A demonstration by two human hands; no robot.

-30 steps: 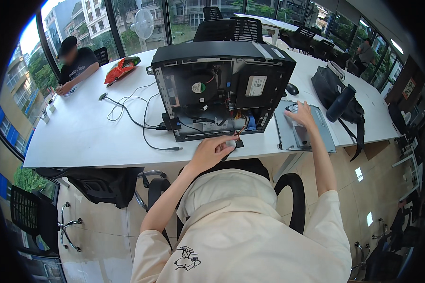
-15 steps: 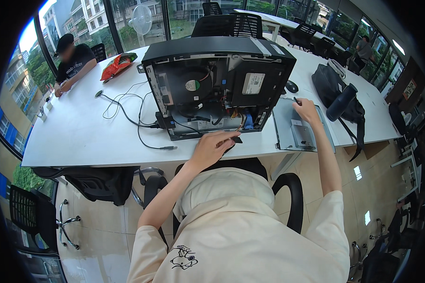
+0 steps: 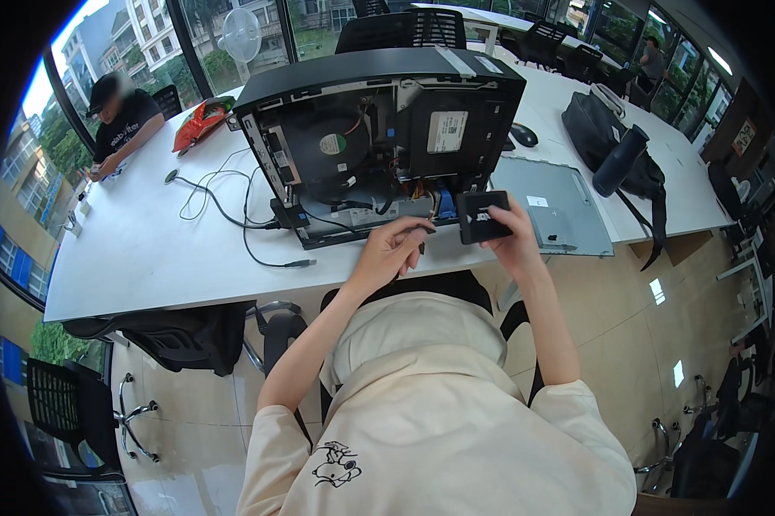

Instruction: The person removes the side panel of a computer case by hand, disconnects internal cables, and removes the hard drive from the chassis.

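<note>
An opened black desktop computer case (image 3: 379, 146) stands on the white table in front of me, its inside facing me. My right hand (image 3: 514, 234) grips a flat black solid-state drive (image 3: 483, 217) with a light mark on its face, held up at the case's lower right corner. Just left of it, at the case's lower edge, my left hand (image 3: 393, 249) is closed on a dark cable end (image 3: 422, 246); thin coloured wires (image 3: 433, 218) come out of the case close to its fingertips. The drive and the cable end are apart.
A grey metal side panel (image 3: 568, 215) with small dark pieces lies at the right. Beyond are a black mouse (image 3: 523, 135), a dark bag (image 3: 589, 129) and a dark bottle (image 3: 619, 162). Loose cables (image 3: 224, 215) and a red packet (image 3: 200, 127) lie left. Another person (image 3: 125, 120) sits far left.
My right hand has come from the far part of the side panel toward the case, now with the drive in it. My left hand has shifted slightly, still closed. The view has tilted a little.
</note>
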